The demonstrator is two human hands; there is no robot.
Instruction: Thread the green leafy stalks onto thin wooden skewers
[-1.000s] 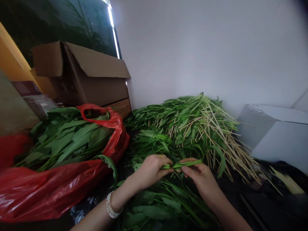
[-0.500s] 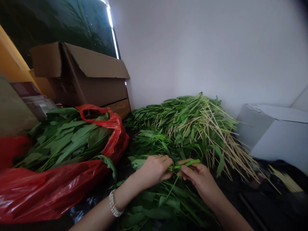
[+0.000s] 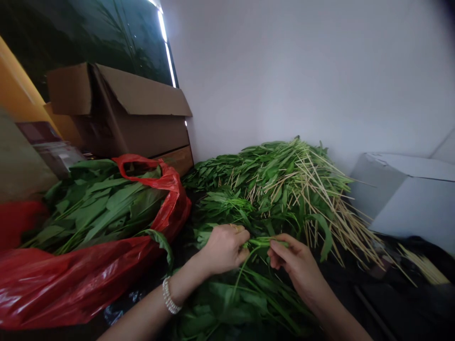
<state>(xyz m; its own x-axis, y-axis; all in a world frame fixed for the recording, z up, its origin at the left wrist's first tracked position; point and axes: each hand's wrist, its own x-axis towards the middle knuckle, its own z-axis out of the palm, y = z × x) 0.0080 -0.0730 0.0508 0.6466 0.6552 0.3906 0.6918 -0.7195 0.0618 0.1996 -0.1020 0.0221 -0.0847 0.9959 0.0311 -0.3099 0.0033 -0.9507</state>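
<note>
My left hand [image 3: 224, 248] and my right hand [image 3: 295, 263] meet low in the middle, both pinched on a folded green leaf [image 3: 259, 242] held between them. A thin stalk hangs down from the leaf. My left wrist wears a pearl bracelet [image 3: 168, 297]. Loose green leaves [image 3: 227, 308] lie under my hands. Behind them rises a big heap of folded leaves pinned with thin bamboo sticks [image 3: 295, 189].
A red plastic bag [image 3: 81, 274] full of large leaves lies at the left. Behind it stands an open cardboard box [image 3: 121, 113]. A grey box [image 3: 408, 194] sits at the right by the white wall. More sticks [image 3: 423, 265] lie at the far right.
Both hands have shifted slightly up and to the left. The leaf between them now looks shorter and more tightly folded, and a stalk hangs beneath it.
</note>
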